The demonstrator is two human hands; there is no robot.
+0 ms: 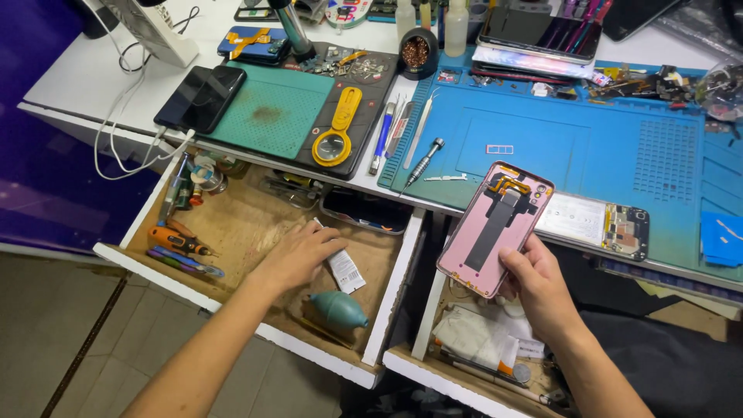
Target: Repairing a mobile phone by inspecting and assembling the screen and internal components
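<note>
Left hand [298, 254] seemingly gripping half-hidden tube [341, 267]

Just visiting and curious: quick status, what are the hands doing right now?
Left hand in open drawer, grip on small white tube. Right hand holding pink phone back cover. Teal dust blower beside tube.

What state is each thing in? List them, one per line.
Left drawer: pulled open.
Right drawer: pulled open.
Left hand: in the left drawer, resting on a white tube.
Right hand: holding the pink back cover, inside face up.
Opened phone: on the blue mat, back off, board exposed.
Black phone: screen dark.
Air blower: lying on its side, untouched.
</note>
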